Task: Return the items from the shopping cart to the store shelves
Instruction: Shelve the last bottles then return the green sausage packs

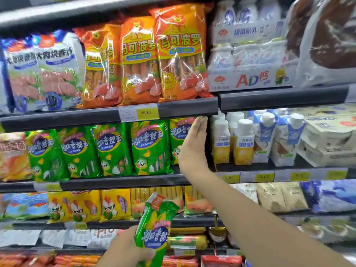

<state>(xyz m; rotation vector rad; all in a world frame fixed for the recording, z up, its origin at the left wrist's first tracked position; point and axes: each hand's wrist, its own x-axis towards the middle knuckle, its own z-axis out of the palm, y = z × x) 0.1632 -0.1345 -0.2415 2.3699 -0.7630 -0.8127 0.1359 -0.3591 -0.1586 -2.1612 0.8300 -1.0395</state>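
Packet (154,226) in left hand (133,245): glossy green, yellow corn print, crinkled.

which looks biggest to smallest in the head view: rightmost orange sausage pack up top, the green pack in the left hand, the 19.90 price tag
1. Orange sausage pack, largest.
2. Green pack held by the left hand; it is nearer the camera, so true size against the orange pack is unsure.
3. Price tag, smallest.

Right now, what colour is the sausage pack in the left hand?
Mostly green, with yellow corn art; the sausage pack shows best in the head view.
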